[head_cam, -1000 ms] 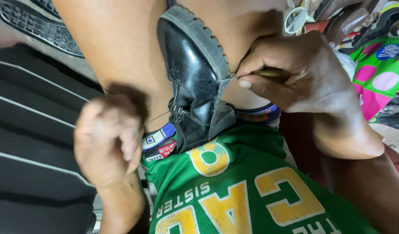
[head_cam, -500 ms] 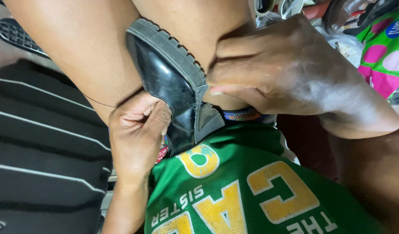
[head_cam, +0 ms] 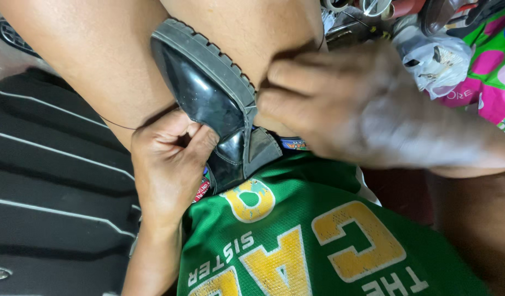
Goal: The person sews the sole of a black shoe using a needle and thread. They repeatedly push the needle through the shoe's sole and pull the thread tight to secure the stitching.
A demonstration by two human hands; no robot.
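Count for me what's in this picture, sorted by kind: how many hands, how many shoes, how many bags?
Hands: 2, the left hand and the right hand, both at the shoe
Shoes: 1, the black shoe gripped between the knees
Plastic bags: 1, the white plastic bag, top right
Total: 4

A green mesh jersey (head_cam: 318, 235) with yellow lettering fills the lower middle of the view. To its left lies a black surface with thin white stripes (head_cam: 49, 186). At the upper right sit a crumpled clear plastic bag (head_cam: 436, 55) and a pink fabric with green dots (head_cam: 491, 71).
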